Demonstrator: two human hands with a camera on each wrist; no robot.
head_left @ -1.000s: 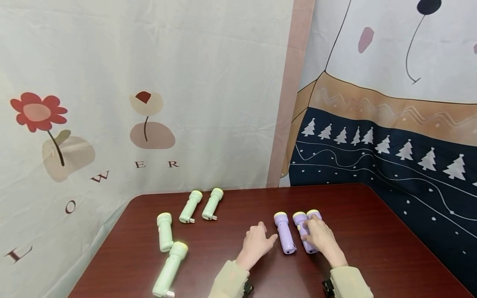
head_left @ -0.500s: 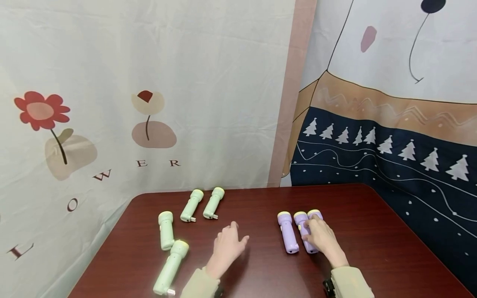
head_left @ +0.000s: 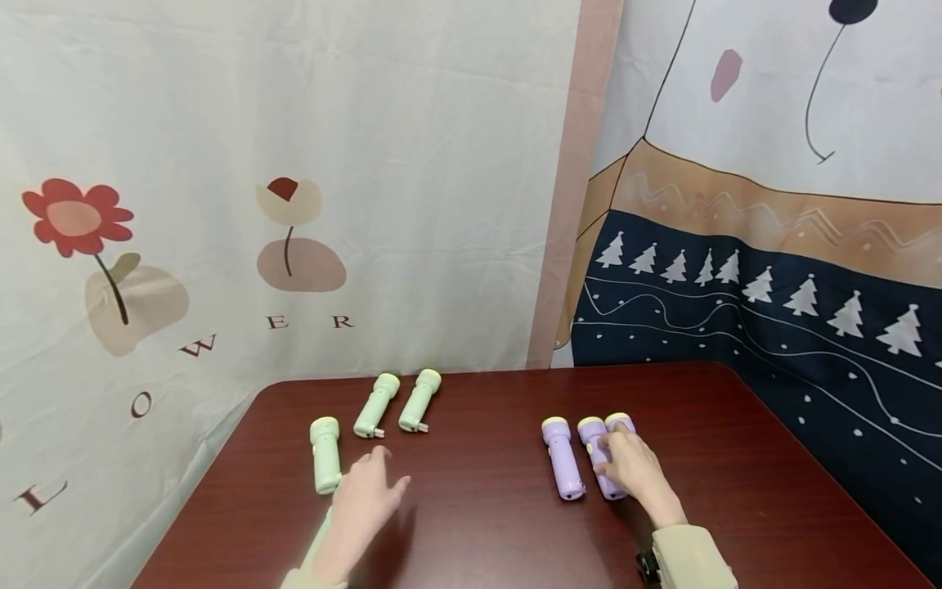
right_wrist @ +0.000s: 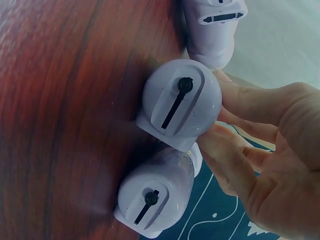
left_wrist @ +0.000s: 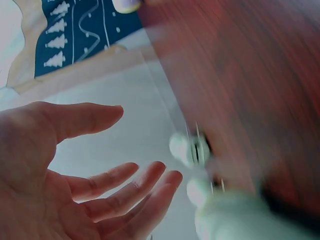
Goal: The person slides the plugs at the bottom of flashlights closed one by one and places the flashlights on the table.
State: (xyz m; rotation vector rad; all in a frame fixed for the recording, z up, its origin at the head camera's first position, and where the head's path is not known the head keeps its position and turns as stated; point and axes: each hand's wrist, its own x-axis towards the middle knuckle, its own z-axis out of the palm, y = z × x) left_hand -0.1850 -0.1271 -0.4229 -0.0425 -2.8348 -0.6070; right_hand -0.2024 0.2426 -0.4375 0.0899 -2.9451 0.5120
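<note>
- Nearest, the left hand (head_left: 364, 499) hangs over the near green flashlight (head_left: 320, 536) and hides most of it; its fingers are spread, the thumb well apart, with nothing held. A lopsided touch there could roll the round barrel.
- Just beyond lies the left green flashlight (head_left: 325, 456), its lower end close to the near one; the hand hides whether they touch. If they do, a bump to either could turn the other.
- Across the bench (head_left: 486, 523), the right hand (head_left: 633, 466) appears to pinch the middle purple flashlight (right_wrist: 182, 102) between thumb and fingers. The right purple flashlight (right_wrist: 155, 197) lies so close that a sideways pull could drag it askew.
- On the other side, the left purple flashlight (head_left: 564, 462) lies just apart; opening the thumb wide might nudge it.
- Farthest, the back-left green flashlight (head_left: 376, 406) and the back-right green flashlight (head_left: 419, 401) lie slanted side by side near the rear edge, where a careless shove could push one against the hanging cloth (head_left: 441, 204).
</note>
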